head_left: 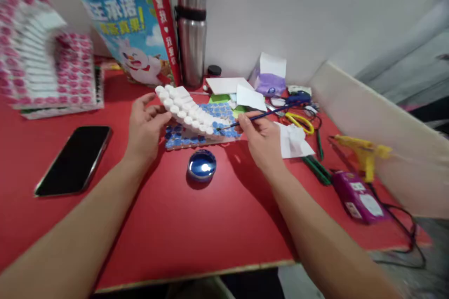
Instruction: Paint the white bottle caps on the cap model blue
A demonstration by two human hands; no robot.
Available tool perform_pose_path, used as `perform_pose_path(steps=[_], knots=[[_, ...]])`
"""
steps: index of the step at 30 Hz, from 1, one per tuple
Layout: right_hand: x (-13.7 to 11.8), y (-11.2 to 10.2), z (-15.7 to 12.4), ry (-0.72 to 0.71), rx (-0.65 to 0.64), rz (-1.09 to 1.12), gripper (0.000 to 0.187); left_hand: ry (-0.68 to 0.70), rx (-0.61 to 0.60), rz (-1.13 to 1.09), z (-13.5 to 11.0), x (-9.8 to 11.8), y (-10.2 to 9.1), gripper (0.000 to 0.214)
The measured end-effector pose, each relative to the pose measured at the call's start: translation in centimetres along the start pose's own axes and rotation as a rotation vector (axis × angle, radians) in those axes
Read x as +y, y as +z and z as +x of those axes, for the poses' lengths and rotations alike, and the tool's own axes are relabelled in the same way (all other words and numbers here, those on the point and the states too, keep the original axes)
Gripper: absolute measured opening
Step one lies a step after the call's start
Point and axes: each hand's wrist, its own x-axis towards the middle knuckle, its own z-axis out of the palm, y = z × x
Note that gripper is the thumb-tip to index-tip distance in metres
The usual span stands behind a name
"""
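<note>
My left hand [145, 124] grips the left end of a curved white craft piece [185, 110], made of rows of small round white knobs. The piece rises toward the left, and its lower right end is coloured blue. My right hand [261, 138] is closed around a thin dark paintbrush [257, 116], whose tip meets the blue knobs at that end. Under the piece lies a base [173, 138] covered with blue round knobs, partly hidden by it. In front stands a small round pot of shiny dark blue paint [201, 166].
A phone [74, 161] lies at left near a pink and white knobbed model [35, 56]. Behind are a printed box [140, 32] and a steel flask [193, 37]. At right are yellow-handled scissors [300, 122], a purple packet [359, 196] and a yellow glue gun [365, 152] with its cord.
</note>
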Motion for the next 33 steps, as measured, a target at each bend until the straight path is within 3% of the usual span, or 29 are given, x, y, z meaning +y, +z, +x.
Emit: perform_pose_path(steps=[6, 13, 18, 24, 33], knots=[[0.0, -0.2, -0.1, -0.051, 0.048, 0.001, 0.031, 0.031, -0.045, 0.038, 0.1, -0.5, -0.7, 0.065], [0.5, 0.2, -0.1, -0.056, 0.01, 0.016, 0.035, 0.034, -0.045, 0.031, 0.3, -0.7, -1.0, 0.065], [0.6, -0.6, 0.2, -0.07, 0.079, 0.006, 0.033, 0.037, -0.054, 0.051, 0.2, -0.6, -0.8, 0.063], [-0.6, -0.9, -0.1, -0.173, 0.17, 0.103, 0.018, 0.034, -0.071, 0.049, 0.3, -0.8, -0.8, 0.065], [-2.3, -0.7, -1.4, -0.146, 0.006, 0.284, 0.01, 0.03, -0.072, 0.064, 0.2, -0.9, -0.9, 0.071]])
